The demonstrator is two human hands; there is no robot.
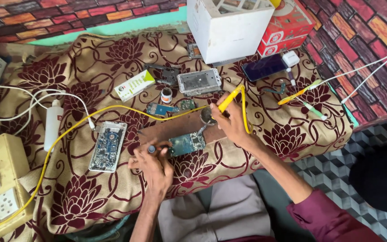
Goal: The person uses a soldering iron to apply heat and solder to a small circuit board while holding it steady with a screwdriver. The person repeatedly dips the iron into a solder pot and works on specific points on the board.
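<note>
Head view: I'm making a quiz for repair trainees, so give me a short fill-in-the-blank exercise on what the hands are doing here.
1. The right hand holds a soldering iron whose handle and cord are ____ in colour.
2. The left hand steadies the small ____ circuit board.
3. The opened phone lies to the ____ of the left hand.
4. The floral cloth is maroon and ____.

Missing words: yellow; green; left; tan
</note>
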